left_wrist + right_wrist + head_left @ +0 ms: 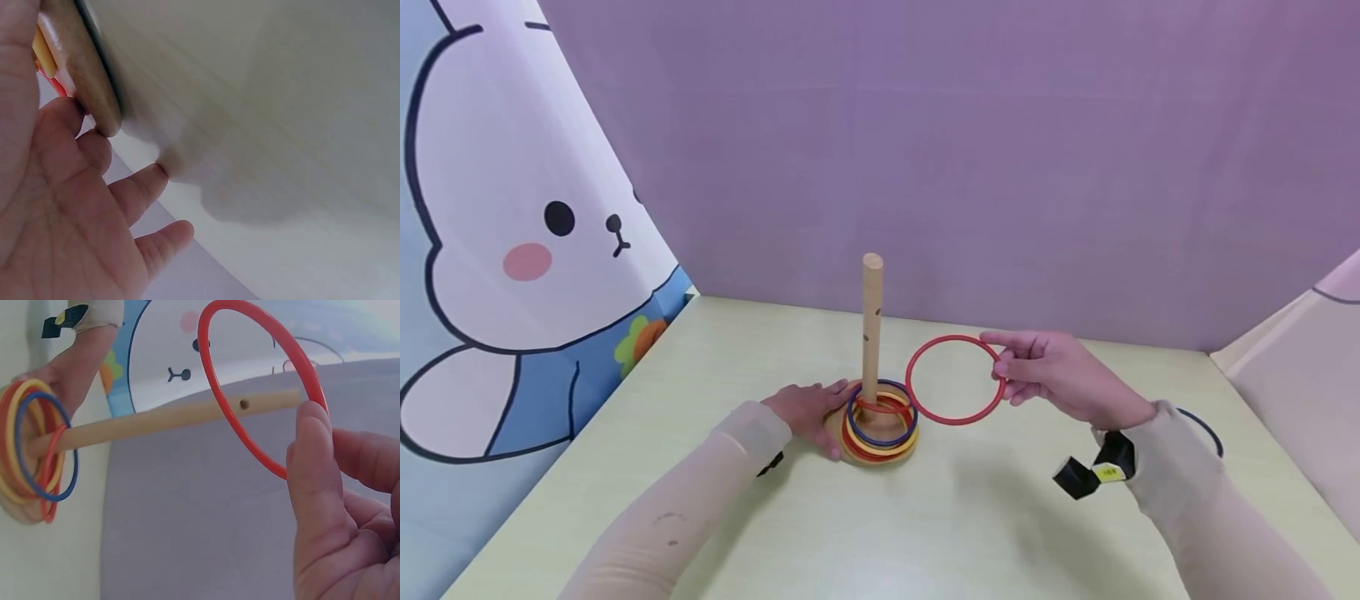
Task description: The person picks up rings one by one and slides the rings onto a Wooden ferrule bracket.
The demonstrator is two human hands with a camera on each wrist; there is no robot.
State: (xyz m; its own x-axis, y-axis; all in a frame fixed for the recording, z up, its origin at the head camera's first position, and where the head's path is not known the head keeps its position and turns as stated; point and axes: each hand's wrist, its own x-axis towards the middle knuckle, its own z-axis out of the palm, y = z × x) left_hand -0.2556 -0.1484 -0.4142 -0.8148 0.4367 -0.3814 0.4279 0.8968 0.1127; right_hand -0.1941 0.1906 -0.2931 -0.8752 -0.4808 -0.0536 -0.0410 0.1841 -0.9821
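Note:
My right hand (1060, 375) pinches a red ring (956, 421) between thumb and fingers at the ring's right side. The ring is in the air, right of a wooden peg (871, 333) that rises from a round wooden base. In the right wrist view the red ring (219, 394) appears in front of the upper peg; I cannot tell whether they touch. My left hand (805, 412) holds the left edge of the wooden base (833, 427). The left wrist view shows bent fingertips against the base's rim (103, 106). Red, yellow and blue rings (22, 450) lie around the peg's foot.
The stand is on a pale table (880, 533). Behind it rises a purple backdrop (925, 167). A cloth with a cartoon animal (512, 208) hangs at the left. Black wrist devices (1093, 471) are strapped at the sleeves.

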